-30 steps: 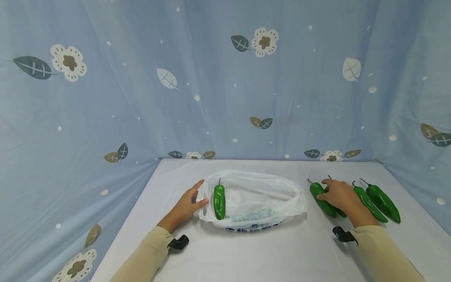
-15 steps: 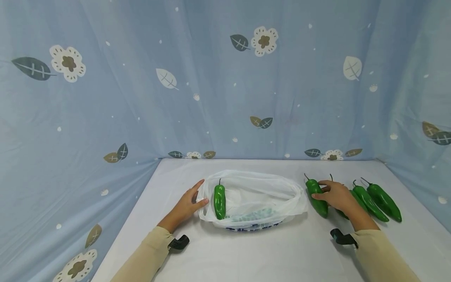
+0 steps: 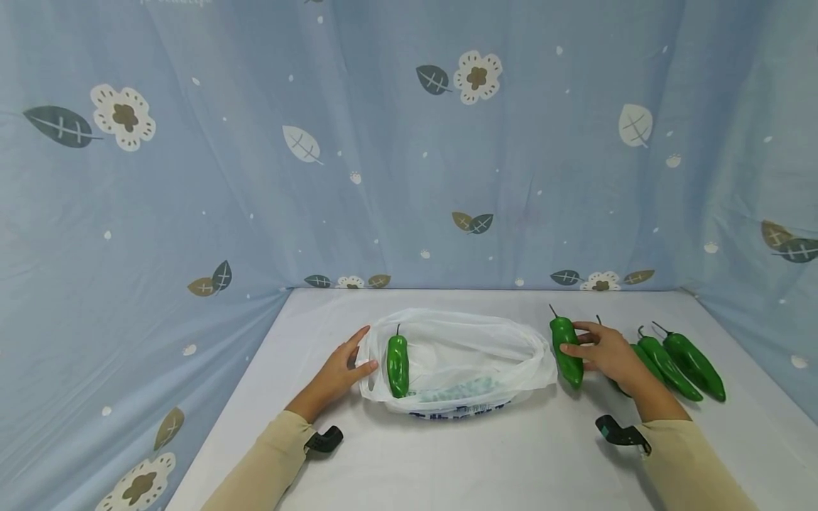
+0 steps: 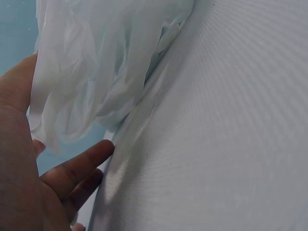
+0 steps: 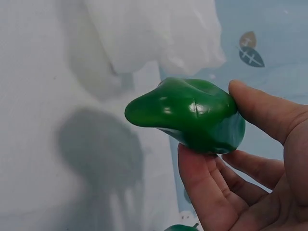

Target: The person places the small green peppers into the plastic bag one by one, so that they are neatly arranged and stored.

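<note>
A green chili pepper (image 3: 565, 353) is held between the thumb and fingers of my right hand (image 3: 611, 358), raised off the table just right of the bag; the right wrist view shows the pepper (image 5: 185, 115) from its blunt tip. My left hand (image 3: 336, 375) rests with spread fingers at the left edge of a white plastic bag (image 3: 473, 330). In the left wrist view the bag (image 4: 91, 62) partly covers the left hand's thumb, and two fingers (image 4: 79, 168) stretch out below it. Another green pepper (image 3: 398, 366) lies inside the bag's left end, stem away from me.
Several more green peppers (image 3: 694, 365) lie on the right of the white table (image 3: 486, 461), one partly hidden behind the right hand. A blue patterned curtain (image 3: 383, 142) surrounds the table at the back and sides. Blue print marks the bag's front.
My right hand has lifted a pepper from the group and carried it left towards the bag, turning it more upright. The left hand and bag stay put.
</note>
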The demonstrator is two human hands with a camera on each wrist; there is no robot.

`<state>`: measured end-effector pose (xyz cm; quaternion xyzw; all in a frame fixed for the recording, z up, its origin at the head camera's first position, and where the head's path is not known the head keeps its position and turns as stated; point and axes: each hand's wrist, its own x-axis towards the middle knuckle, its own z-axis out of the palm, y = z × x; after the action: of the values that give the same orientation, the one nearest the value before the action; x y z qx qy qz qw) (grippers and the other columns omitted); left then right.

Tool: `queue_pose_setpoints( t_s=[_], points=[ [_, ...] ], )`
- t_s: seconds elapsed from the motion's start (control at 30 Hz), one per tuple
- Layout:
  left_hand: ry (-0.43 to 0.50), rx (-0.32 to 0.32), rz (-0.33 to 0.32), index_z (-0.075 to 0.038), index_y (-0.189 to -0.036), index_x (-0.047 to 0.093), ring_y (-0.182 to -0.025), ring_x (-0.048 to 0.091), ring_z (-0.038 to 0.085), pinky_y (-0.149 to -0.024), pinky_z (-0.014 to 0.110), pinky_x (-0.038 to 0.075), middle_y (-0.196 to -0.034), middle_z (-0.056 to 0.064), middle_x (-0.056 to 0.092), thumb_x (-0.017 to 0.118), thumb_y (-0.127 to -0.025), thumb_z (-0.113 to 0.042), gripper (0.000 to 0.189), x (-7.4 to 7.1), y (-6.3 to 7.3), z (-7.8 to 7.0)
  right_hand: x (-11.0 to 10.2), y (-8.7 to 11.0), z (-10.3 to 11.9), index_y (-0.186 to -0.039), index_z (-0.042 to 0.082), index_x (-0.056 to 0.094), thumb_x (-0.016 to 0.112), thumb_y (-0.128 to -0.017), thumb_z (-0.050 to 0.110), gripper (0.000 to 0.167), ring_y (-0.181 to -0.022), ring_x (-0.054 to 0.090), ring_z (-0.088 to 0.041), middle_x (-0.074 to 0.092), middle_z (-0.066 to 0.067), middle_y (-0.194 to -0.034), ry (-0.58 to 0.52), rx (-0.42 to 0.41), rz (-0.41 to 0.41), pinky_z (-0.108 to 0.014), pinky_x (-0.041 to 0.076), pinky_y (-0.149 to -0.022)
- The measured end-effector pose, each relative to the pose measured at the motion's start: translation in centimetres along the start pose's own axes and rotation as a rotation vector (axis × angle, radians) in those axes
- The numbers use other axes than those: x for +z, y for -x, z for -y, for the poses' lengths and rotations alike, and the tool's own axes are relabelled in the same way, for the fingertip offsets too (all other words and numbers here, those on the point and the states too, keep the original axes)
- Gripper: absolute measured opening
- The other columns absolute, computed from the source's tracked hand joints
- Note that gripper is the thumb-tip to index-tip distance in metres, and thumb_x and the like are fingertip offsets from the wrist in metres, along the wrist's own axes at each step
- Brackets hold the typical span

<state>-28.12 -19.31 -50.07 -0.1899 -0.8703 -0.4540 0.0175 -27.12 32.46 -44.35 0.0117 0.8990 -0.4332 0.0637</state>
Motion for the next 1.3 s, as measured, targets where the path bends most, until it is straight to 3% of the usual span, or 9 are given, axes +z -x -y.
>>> queue_pose_setpoints(
  t_s=[0.33,0.5,0.8,0.83,0.97,1.03,1.07,1.3],
  points=[
    [0.011,-0.021,0.014,-0.018,-0.156,0.027,-0.135,0.035,0.042,-0.11,0.063,0.018,-0.152,0.017,0.034,0.068,-0.09,-0.038,0.08,-0.1,0.0,0.0,-0.2,0.4,1.1,-0.149,-0.007,0.027,0.072,-0.087,0.045,0.092,-0.108,0.057,-0.044,0.041,-0.036,-0.134,-0.042,-0.018,-0.024,-0.038,0.058,-0.074],
    [0.045,-0.007,0.017,-0.016,-0.156,0.027,-0.136,0.034,0.04,-0.111,0.062,0.016,-0.149,0.016,0.039,0.069,-0.091,-0.034,0.079,-0.1,-0.1,0.2,-0.2,0.3,1.3,-0.15,-0.005,0.028,0.071,-0.087,0.048,0.093,-0.108,0.058,-0.043,0.042,-0.036,-0.134,-0.07,-0.044,-0.042,-0.038,0.058,-0.075],
    [0.022,0.013,0.008,-0.017,-0.155,0.028,-0.135,0.036,0.039,-0.11,0.062,0.02,-0.147,0.016,0.043,0.068,-0.09,-0.037,0.08,-0.1,-0.1,0.2,0.6,0.1,2.4,-0.151,-0.004,0.028,0.071,-0.086,0.048,0.093,-0.109,0.059,-0.041,0.041,-0.035,-0.137,-0.115,-0.061,-0.023,-0.038,0.057,-0.077],
    [0.03,0.014,0.006,-0.014,-0.155,0.028,-0.134,0.036,0.04,-0.109,0.062,0.02,-0.146,0.019,0.043,0.069,-0.09,-0.033,0.079,-0.2,0.1,-0.5,0.6,0.1,2.6,-0.151,-0.003,0.028,0.071,-0.086,0.048,0.093,-0.11,0.058,-0.042,0.041,-0.035,-0.137,-0.119,-0.06,-0.023,-0.038,0.057,-0.077],
    [0.015,0.013,0.002,-0.013,-0.155,0.029,-0.135,0.035,0.042,-0.109,0.063,0.019,-0.147,0.019,0.042,0.069,-0.09,-0.033,0.078,-0.2,0.0,-0.5,0.9,-0.1,3.1,-0.151,-0.002,0.028,0.071,-0.085,0.049,0.094,-0.111,0.058,-0.041,0.041,-0.033,-0.138,-0.124,-0.068,-0.014,-0.037,0.057,-0.078],
    [0.011,0.003,0.003,-0.014,-0.155,0.029,-0.135,0.035,0.041,-0.11,0.062,0.019,-0.146,0.019,0.043,0.069,-0.09,-0.033,0.078,-0.2,-0.1,-0.5,1.1,-0.3,3.4,-0.151,-0.002,0.028,0.071,-0.086,0.049,0.093,-0.111,0.059,-0.04,0.041,-0.033,-0.138,-0.13,-0.072,-0.007,-0.037,0.057,-0.079],
    [0.001,0.001,0.007,-0.017,-0.155,0.028,-0.135,0.034,0.039,-0.11,0.061,0.019,-0.146,0.016,0.044,0.069,-0.09,-0.037,0.08,-0.1,-0.2,0.2,1.2,-0.4,3.5,-0.151,-0.002,0.028,0.071,-0.086,0.049,0.093,-0.111,0.059,-0.04,0.042,-0.033,-0.138,-0.133,-0.072,-0.002,-0.037,0.057,-0.079],
    [0.022,-0.005,0.018,-0.015,-0.155,0.027,-0.136,0.034,0.037,-0.111,0.06,0.017,-0.144,0.015,0.047,0.069,-0.09,-0.037,0.081,-0.1,-0.2,0.2,2.0,-0.9,4.5,-0.15,-0.002,0.031,0.071,-0.088,0.042,0.086,-0.108,0.061,-0.035,0.045,-0.031,-0.136,-0.166,-0.093,0.013,-0.037,0.057,-0.08]
  ],
)
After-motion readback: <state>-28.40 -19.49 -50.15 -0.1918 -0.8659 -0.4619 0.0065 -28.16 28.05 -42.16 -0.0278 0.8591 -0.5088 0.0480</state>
